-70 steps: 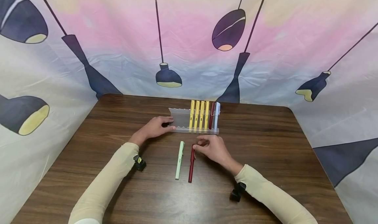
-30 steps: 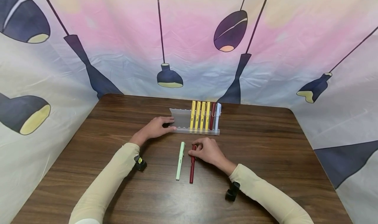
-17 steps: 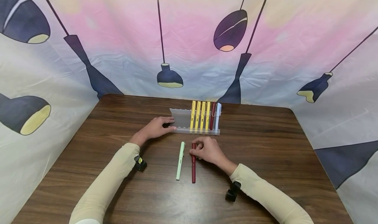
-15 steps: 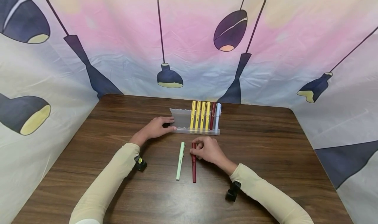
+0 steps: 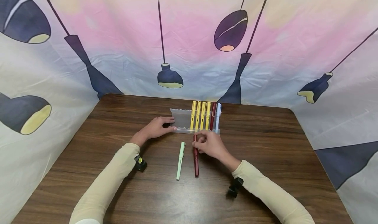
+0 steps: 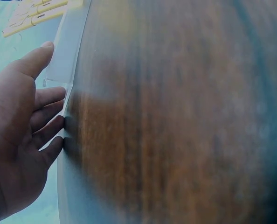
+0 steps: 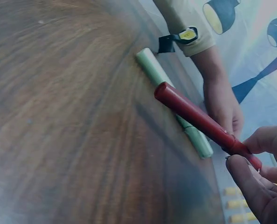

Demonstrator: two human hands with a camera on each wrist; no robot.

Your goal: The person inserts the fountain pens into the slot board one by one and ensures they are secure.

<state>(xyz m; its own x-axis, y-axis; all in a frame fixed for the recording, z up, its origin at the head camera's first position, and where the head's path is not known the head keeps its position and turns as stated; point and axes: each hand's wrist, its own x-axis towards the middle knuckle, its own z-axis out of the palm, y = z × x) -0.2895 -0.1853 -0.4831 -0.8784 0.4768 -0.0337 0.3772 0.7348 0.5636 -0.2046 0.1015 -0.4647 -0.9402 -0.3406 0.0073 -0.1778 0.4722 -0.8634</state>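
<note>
A clear plastic pen rack (image 5: 181,119) stands near the back of the table. My left hand (image 5: 155,127) touches its left end, thumb at the front lip and fingers along the side. Fingertips and thumb are spread apart in the left wrist view. Between thumb and fingers, my right hand (image 5: 214,145) pinches the cap end of a dark red pen (image 5: 196,163) in front of the rack. The right wrist view shows this pen (image 7: 194,114) lifted off the wood, its shadow below. A pale green pen (image 5: 180,161) lies on the table to its left.
In the rack's right part stand several yellow pens (image 5: 192,119), another dark red pen (image 5: 213,114) and a light blue pen (image 5: 218,114) at the end. Its left slots hold no pens. Printed fabric (image 5: 127,37) hangs behind the wooden table (image 5: 265,135).
My right hand has taken hold of the dark red pen's cap end, lifted it, and moved it slightly right and toward the rack. My left hand has stayed at the rack's end.
</note>
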